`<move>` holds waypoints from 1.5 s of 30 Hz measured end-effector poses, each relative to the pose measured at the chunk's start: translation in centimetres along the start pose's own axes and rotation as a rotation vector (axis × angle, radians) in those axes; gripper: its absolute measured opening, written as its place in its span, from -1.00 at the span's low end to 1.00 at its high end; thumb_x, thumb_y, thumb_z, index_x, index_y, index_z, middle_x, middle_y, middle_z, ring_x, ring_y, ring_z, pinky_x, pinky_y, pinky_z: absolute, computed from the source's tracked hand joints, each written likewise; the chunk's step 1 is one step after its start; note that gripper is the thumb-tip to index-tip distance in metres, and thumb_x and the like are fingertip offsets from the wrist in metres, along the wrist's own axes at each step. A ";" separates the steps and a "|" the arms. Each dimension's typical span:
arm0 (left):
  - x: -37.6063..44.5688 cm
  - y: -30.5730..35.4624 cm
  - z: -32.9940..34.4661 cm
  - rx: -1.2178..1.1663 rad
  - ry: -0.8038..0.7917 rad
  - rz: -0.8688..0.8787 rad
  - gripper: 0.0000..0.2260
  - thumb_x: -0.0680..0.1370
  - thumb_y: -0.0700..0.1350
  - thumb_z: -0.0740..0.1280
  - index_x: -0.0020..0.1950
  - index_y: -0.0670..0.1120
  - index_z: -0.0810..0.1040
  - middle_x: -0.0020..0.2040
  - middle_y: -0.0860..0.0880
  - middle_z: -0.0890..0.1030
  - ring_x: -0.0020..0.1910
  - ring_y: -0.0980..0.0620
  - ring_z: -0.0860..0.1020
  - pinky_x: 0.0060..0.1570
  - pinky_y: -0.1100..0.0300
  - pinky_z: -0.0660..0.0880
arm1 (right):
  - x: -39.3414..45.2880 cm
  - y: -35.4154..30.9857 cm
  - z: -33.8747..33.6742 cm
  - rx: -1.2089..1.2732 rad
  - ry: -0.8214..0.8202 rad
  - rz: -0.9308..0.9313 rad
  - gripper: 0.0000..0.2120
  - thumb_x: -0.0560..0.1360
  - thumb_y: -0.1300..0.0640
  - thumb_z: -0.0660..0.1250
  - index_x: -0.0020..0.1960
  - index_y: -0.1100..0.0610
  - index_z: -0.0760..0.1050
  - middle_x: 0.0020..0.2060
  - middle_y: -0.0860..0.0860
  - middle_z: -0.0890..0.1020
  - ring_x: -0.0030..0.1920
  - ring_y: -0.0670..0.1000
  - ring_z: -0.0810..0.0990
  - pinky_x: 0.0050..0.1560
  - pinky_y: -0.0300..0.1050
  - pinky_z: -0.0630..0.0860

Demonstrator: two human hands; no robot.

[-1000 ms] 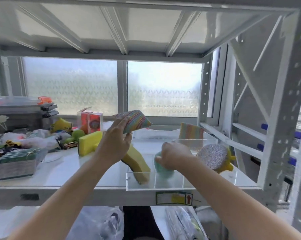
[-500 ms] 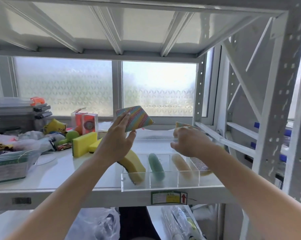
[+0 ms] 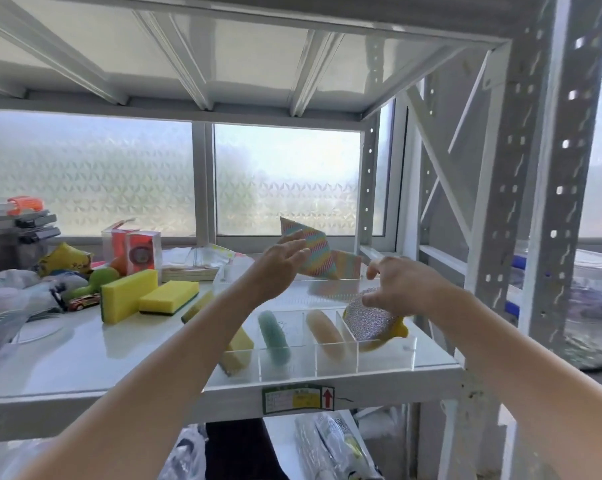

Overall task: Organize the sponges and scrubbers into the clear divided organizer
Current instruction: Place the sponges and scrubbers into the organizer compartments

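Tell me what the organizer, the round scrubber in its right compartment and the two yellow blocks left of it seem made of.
Organizer: clear, glossy rigid plastic, likely acrylic; contents show through its walls. Round scrubber: silvery glittering mesh face, probably metallic thread, over a yellow backing. Yellow blocks: matte foam sponge; the flat one has a dark green scouring layer.
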State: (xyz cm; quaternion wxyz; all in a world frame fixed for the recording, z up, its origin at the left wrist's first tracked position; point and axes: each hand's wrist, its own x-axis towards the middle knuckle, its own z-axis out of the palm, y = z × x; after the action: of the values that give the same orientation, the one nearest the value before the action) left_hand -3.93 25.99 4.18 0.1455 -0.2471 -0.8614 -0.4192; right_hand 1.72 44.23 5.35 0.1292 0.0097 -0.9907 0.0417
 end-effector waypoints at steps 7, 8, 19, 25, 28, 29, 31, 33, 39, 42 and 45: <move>5.1 0.0 3.0 -0.249 -0.038 -0.086 -0.46 0.43 -0.53 0.04 0.38 -0.28 0.36 0.47 -0.09 0.29 0.41 -0.12 0.32 0.37 -0.01 0.36 | -0.2 2.7 -0.4 0.019 0.034 0.049 -0.50 0.42 -0.12 0.34 0.30 0.05 0.42 0.22 0.02 0.55 0.15 0.05 0.53 0.17 -0.05 0.49; 5.4 0.1 3.4 -0.255 -0.046 -0.089 -0.43 0.41 -0.55 0.02 0.39 -0.25 0.34 0.46 -0.11 0.29 0.40 -0.12 0.32 0.35 0.01 0.37 | -0.2 3.1 -0.3 0.024 0.037 0.054 -0.50 0.41 -0.12 0.35 0.29 0.05 0.42 0.21 0.02 0.56 0.15 0.05 0.54 0.17 -0.05 0.49; 6.0 -0.9 4.4 -0.026 -0.030 -0.072 -0.58 0.41 -0.39 0.25 0.24 -0.16 0.53 0.21 -0.13 0.58 0.21 -0.06 0.52 0.27 0.04 0.45 | 0.5 4.4 0.5 0.057 0.081 0.028 -0.49 0.41 -0.18 0.33 0.26 0.04 0.43 0.13 0.00 0.59 0.10 0.03 0.54 0.09 -0.08 0.49; 6.3 -1.2 4.6 -0.047 -0.004 -0.075 -0.69 0.39 -0.37 0.32 0.08 -0.16 0.65 0.09 -0.13 0.67 0.09 0.01 0.59 0.22 0.04 0.50 | 0.9 3.8 0.6 0.066 0.093 0.017 -0.47 0.41 -0.19 0.31 0.30 0.03 0.42 0.17 0.02 0.58 0.14 0.05 0.54 0.10 -0.06 0.48; 6.7 -1.4 4.9 -0.021 -0.026 -0.052 -0.69 0.39 -0.40 0.30 0.06 -0.17 0.65 0.08 -0.13 0.67 0.08 0.02 0.60 0.19 0.10 0.50 | 0.9 3.6 0.6 0.052 0.089 0.008 -0.47 0.43 -0.18 0.30 0.32 0.04 0.41 0.23 0.02 0.55 0.18 0.06 0.53 0.12 -0.05 0.46; 6.8 -1.4 5.0 -0.009 -0.038 -0.045 -0.67 0.39 -0.42 0.29 0.07 -0.17 0.65 0.09 -0.13 0.67 0.08 0.04 0.59 0.16 0.16 0.50 | 0.9 3.6 0.6 0.050 0.091 0.006 -0.47 0.43 -0.18 0.31 0.31 0.04 0.41 0.23 0.02 0.55 0.17 0.07 0.54 0.12 -0.04 0.47; 7.0 -1.4 5.1 0.001 -0.048 -0.040 -0.66 0.39 -0.43 0.27 0.07 -0.17 0.65 0.10 -0.12 0.66 0.09 0.04 0.59 0.16 0.19 0.48 | 0.9 3.5 0.7 0.059 0.098 0.002 -0.49 0.42 -0.18 0.31 0.29 0.05 0.43 0.20 0.03 0.57 0.13 0.06 0.56 0.13 -0.04 0.51; 7.0 -1.5 5.1 0.002 -0.047 -0.042 -0.66 0.39 -0.42 0.27 0.06 -0.15 0.66 0.10 -0.11 0.67 0.14 0.02 0.59 0.23 0.15 0.47 | 0.9 3.5 0.8 0.064 0.103 0.000 -0.50 0.41 -0.18 0.31 0.27 0.05 0.44 0.18 0.02 0.58 0.10 0.05 0.58 0.14 -0.01 0.54; 6.9 -1.4 3.6 0.004 0.018 -0.036 -0.60 0.38 -0.47 0.20 0.05 -0.15 0.66 0.14 -0.09 0.65 0.18 0.03 0.57 0.14 0.24 0.46 | 1.0 2.8 0.5 0.081 0.089 -0.023 -0.49 0.43 -0.16 0.32 0.29 0.07 0.43 0.17 0.02 0.58 0.09 0.03 0.57 0.13 -0.02 0.55; 6.7 -2.5 0.1 0.039 0.124 -0.039 -0.63 0.38 -0.44 0.22 0.01 -0.11 0.67 0.11 -0.09 0.67 0.15 0.02 0.59 0.17 0.19 0.48 | 1.5 1.2 -0.1 0.119 0.086 -0.065 -0.52 0.42 -0.17 0.33 0.24 0.08 0.47 0.08 0.01 0.61 0.01 0.01 0.59 0.09 -0.04 0.57; 5.4 -4.6 -5.0 0.103 0.275 -0.098 -0.68 0.39 -0.38 0.26 -0.06 -0.04 0.67 0.03 -0.09 0.69 0.09 0.01 0.62 0.13 0.21 0.49 | 2.1 -1.9 -0.3 0.134 0.086 -0.120 -0.51 0.41 -0.16 0.35 0.23 0.10 0.48 0.08 0.04 0.62 0.03 0.05 0.60 0.12 0.03 0.56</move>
State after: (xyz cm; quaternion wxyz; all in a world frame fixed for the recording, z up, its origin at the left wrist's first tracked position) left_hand -10.69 21.25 6.67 0.2538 -0.1373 -0.8648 -0.4110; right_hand -0.14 42.33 6.31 0.1731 0.0756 -0.9769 0.1004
